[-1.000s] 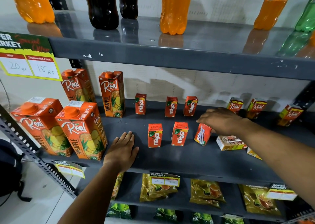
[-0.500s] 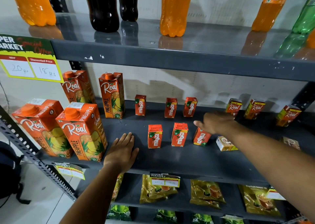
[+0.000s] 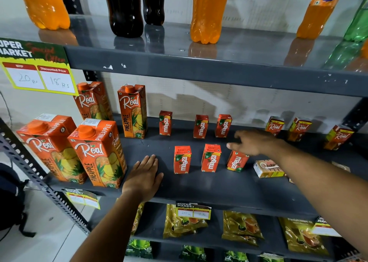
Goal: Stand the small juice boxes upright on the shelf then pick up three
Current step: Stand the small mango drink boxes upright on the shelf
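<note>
Small red Maaza juice boxes stand on the dark grey shelf (image 3: pixel 209 188). Three are upright at the back (image 3: pixel 201 126), two upright in the front row (image 3: pixel 182 159). A third front box (image 3: pixel 237 161) stands upside down and tilted, with my right hand (image 3: pixel 253 143) hovering just above it, fingers spread. A yellow small box (image 3: pixel 267 168) lies flat to its right under my forearm. Three small Real boxes (image 3: pixel 298 129) stand at the back right. My left hand (image 3: pixel 144 178) rests flat on the shelf's front edge, holding nothing.
Tall Real pineapple cartons (image 3: pixel 97 152) fill the shelf's left side. Soda bottles (image 3: pixel 208 12) stand on the upper shelf. A price tag (image 3: pixel 37 76) hangs at the left. Tea packets (image 3: pixel 185 222) lie on the shelf below. A slotted metal post (image 3: pixel 39 182) runs down the left.
My right hand has let go of the third front Maaza box, which now stands tilted, and has lifted slightly above it. The left hand has not moved.
</note>
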{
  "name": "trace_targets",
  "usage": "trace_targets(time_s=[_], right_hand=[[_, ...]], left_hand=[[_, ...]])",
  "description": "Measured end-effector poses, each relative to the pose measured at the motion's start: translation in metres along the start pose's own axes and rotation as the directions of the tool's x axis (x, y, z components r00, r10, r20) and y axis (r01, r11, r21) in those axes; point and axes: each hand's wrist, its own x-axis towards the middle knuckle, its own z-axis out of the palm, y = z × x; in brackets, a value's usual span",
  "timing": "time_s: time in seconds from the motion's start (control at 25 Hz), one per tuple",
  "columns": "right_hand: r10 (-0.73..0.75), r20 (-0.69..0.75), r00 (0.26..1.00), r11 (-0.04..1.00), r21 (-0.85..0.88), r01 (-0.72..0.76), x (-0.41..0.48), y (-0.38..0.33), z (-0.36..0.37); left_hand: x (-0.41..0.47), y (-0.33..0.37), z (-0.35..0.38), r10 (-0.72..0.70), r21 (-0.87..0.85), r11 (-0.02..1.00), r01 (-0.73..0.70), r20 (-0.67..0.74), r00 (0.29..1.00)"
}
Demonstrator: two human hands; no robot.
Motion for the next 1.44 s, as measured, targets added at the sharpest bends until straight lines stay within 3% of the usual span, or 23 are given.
trace_targets(time_s=[0.12, 0.2, 0.28, 0.4, 0.48, 0.52, 0.56, 0.6, 0.64, 0.68, 0.72, 0.8, 1.2, 1.36, 1.44], right_hand=[[-0.137, 0.110, 0.984, 0.984, -0.099, 0.148, -0.003, -0.001, 0.001], [-0.131, 0.063, 0.989, 0.960, -0.240, 0.142, -0.003, -0.005, 0.010], [-0.116, 0.019, 0.993, 0.958, -0.261, 0.117, -0.001, -0.008, 0.016], [-0.023, 0.028, 0.999, 0.994, -0.105, 0.026, 0.005, -0.002, 0.007], [0.021, -0.074, 0.997, 0.982, 0.188, -0.007, 0.008, 0.014, 0.000], [0.078, -0.190, 0.979, 0.910, 0.414, 0.008, 0.008, 0.023, 0.002], [0.182, -0.288, 0.940, 0.759, 0.649, 0.052, 0.007, 0.029, 0.008], [0.298, -0.299, 0.906, 0.554, 0.828, 0.091, 0.005, 0.033, 0.019], [0.343, -0.238, 0.909, 0.370, 0.923, 0.102, 0.003, 0.035, 0.031], [0.328, -0.149, 0.933, 0.273, 0.960, 0.057, 0.001, 0.035, 0.045], [0.287, -0.072, 0.955, 0.258, 0.966, -0.004, 0.000, 0.033, 0.060], [0.268, -0.015, 0.963, 0.339, 0.937, -0.080, -0.001, 0.029, 0.081], [0.331, -0.120, 0.936, 0.592, 0.799, -0.107, -0.002, -0.012, 0.111], [0.260, -0.122, 0.958, 0.707, 0.700, -0.103, -0.011, -0.003, 0.107], [0.222, -0.219, 0.950, 0.808, 0.587, -0.053, -0.021, 0.014, 0.099]], left_hand=[[0.000, -0.001, 0.001, 0.001, 0.000, 1.000, -0.001, -0.004, 1.000], [0.000, -0.001, 0.001, -0.003, 0.005, 1.000, 0.003, 0.002, 1.000], [0.000, 0.000, 0.001, -0.004, 0.002, 1.000, 0.004, 0.006, 1.000], [0.000, 0.000, 0.000, -0.004, -0.003, 1.000, 0.004, 0.003, 1.000], [0.000, 0.000, -0.001, -0.001, 0.010, 1.000, 0.001, -0.005, 1.000], [0.000, 0.000, -0.001, 0.003, 0.015, 1.000, -0.003, -0.009, 1.000], [0.000, 0.000, 0.000, 0.006, 0.016, 1.000, -0.006, -0.008, 1.000], [0.000, 0.000, 0.001, 0.007, 0.015, 1.000, -0.006, -0.012, 1.000], [0.000, 0.000, 0.001, 0.007, 0.014, 1.000, -0.007, -0.015, 1.000], [-0.001, -0.001, 0.002, 0.009, 0.015, 1.000, -0.009, -0.014, 1.000], [-0.001, -0.001, 0.002, 0.012, 0.016, 1.000, -0.012, -0.008, 1.000], [-0.001, -0.002, 0.003, 0.014, 0.024, 1.000, -0.014, -0.013, 1.000], [0.000, -0.002, 0.001, 0.008, 0.040, 0.999, -0.008, -0.010, 1.000], [-0.001, -0.001, 0.001, 0.014, 0.034, 0.999, -0.013, -0.022, 1.000], [-0.001, -0.002, 0.002, 0.011, 0.034, 0.999, -0.010, -0.017, 1.000]])
